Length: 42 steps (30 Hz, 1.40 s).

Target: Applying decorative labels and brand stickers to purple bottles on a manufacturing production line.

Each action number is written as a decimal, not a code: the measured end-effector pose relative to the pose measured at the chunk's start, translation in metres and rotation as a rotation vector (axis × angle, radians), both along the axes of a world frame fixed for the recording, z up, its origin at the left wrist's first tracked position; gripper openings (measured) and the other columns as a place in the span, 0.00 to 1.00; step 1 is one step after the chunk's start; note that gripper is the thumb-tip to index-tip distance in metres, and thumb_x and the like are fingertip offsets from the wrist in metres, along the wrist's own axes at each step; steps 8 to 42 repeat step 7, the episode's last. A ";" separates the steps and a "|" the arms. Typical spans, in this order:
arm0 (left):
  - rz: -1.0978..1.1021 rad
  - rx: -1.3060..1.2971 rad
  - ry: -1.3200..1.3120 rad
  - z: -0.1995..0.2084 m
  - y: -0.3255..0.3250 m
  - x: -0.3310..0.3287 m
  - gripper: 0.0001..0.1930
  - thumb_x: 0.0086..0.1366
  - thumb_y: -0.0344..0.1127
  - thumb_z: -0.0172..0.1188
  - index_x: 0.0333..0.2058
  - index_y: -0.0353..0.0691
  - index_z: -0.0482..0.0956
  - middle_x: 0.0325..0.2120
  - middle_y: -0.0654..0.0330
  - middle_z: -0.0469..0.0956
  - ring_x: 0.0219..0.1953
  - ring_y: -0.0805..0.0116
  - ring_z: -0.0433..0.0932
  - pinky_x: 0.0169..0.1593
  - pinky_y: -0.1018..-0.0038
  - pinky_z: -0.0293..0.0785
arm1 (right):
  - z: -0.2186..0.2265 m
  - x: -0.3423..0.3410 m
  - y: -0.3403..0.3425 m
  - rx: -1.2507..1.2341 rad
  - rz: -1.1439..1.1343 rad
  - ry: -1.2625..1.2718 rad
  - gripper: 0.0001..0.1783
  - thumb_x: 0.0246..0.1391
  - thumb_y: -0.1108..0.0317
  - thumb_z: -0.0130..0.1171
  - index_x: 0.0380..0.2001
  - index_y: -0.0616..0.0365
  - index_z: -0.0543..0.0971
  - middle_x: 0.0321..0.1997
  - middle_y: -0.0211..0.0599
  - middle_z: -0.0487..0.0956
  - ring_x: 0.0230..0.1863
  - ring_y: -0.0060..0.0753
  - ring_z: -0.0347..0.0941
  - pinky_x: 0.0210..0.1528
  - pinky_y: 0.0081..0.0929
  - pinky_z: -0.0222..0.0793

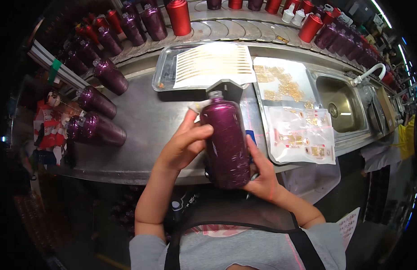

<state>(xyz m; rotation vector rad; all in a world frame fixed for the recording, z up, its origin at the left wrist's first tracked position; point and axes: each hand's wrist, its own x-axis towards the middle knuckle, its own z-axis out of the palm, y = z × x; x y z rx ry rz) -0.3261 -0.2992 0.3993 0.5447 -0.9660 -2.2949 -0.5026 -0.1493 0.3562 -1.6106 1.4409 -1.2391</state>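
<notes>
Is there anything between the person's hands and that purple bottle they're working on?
Nothing visible. The left hand lies against the purple bottle on its left side, and the right hand cups its lower right side. Both touch it directly.

One head cam only, worn on the person's head, fisheye, looking steeply down and fwd over their own chest and forearms onto the steel table [141,117]; pic upright, not mirrored, straight edges bowing near the rim w/ dark corners. Closest to the lens, mid-frame: left hand [183,146] and right hand [262,173] around a purple bottle [226,139]. Farther up the frame: tray [165,67], sink [343,105] at right, curved conveyor [226,29] along the top; no 2nd view, so no shared area.
</notes>
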 end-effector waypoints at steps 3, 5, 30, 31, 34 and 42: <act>-0.061 -0.065 -0.238 -0.018 0.006 -0.021 0.42 0.57 0.30 0.64 0.65 0.48 0.48 0.48 0.51 0.72 0.50 0.65 0.74 0.53 0.69 0.71 | 0.002 -0.001 0.012 0.169 -0.033 -0.344 0.59 0.41 0.73 0.73 0.70 0.61 0.45 0.64 0.45 0.65 0.59 0.31 0.68 0.55 0.26 0.69; -0.041 -0.043 -0.202 -0.017 0.011 -0.033 0.43 0.57 0.31 0.65 0.65 0.51 0.48 0.46 0.53 0.73 0.49 0.66 0.74 0.52 0.70 0.71 | -0.005 -0.008 0.017 0.225 -0.040 -0.340 0.59 0.42 0.73 0.73 0.70 0.60 0.44 0.66 0.45 0.62 0.60 0.34 0.68 0.57 0.28 0.68; -0.030 -0.063 -0.167 -0.023 0.009 -0.038 0.42 0.58 0.32 0.65 0.65 0.51 0.48 0.47 0.54 0.73 0.49 0.65 0.74 0.52 0.69 0.71 | -0.008 -0.015 0.017 0.201 -0.041 -0.244 0.58 0.42 0.74 0.72 0.70 0.60 0.44 0.67 0.46 0.62 0.60 0.35 0.67 0.57 0.29 0.68; -0.030 -0.063 -0.167 -0.023 0.009 -0.038 0.42 0.58 0.32 0.65 0.65 0.51 0.48 0.47 0.54 0.73 0.49 0.65 0.74 0.52 0.69 0.71 | -0.008 -0.015 0.017 0.201 -0.041 -0.244 0.58 0.42 0.74 0.72 0.70 0.60 0.44 0.67 0.46 0.62 0.60 0.35 0.67 0.57 0.29 0.68; -0.030 -0.063 -0.167 -0.023 0.009 -0.038 0.42 0.58 0.32 0.65 0.65 0.51 0.48 0.47 0.54 0.73 0.49 0.65 0.74 0.52 0.69 0.71 | -0.008 -0.015 0.017 0.201 -0.041 -0.244 0.58 0.42 0.74 0.72 0.70 0.60 0.44 0.67 0.46 0.62 0.60 0.35 0.67 0.57 0.29 0.68; -0.030 -0.063 -0.167 -0.023 0.009 -0.038 0.42 0.58 0.32 0.65 0.65 0.51 0.48 0.47 0.54 0.73 0.49 0.65 0.74 0.52 0.69 0.71 | -0.008 -0.015 0.017 0.201 -0.041 -0.244 0.58 0.42 0.74 0.72 0.70 0.60 0.44 0.67 0.46 0.62 0.60 0.35 0.67 0.57 0.29 0.68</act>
